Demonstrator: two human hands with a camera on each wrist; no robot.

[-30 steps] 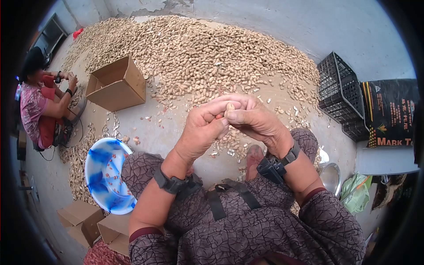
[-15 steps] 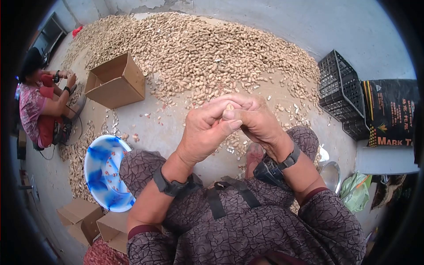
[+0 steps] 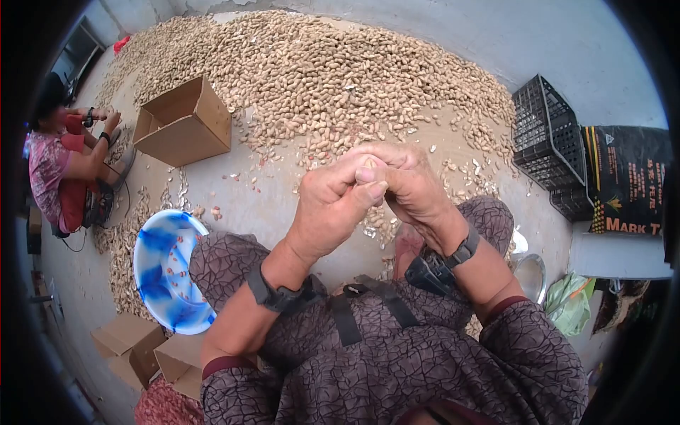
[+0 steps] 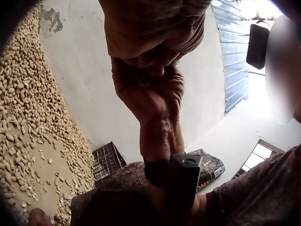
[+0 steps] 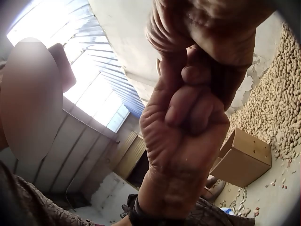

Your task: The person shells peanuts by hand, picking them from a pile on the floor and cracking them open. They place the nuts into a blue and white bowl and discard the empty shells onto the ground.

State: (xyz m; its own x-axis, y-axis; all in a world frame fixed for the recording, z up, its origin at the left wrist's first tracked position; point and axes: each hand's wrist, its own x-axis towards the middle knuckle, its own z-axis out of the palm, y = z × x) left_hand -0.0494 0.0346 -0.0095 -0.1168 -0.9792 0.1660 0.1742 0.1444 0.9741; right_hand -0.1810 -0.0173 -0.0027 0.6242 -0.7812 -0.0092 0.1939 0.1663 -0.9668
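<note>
In the head view both hands meet in front of the knees, fingers curled together around a peanut in its shell. Only a small pale part of the shell shows, by the right thumb's tip. My left hand holds it from the left, its thumb stretched across just below the right thumb. My right hand pinches it from the right, thumb bent on top. Both wrist views show the curled fingers from below, pressed against each other; the peanut is hidden there.
A large peanut pile spreads along the wall. An open carton stands in front of it. A blue-and-white basin with reddish kernels sits by the left knee. Black crates stand right. Another person sits at far left.
My left thumb has moved across to the right thumb. A reddish kernel seen between the hands one second ago is now covered, and less of the shell shows.
</note>
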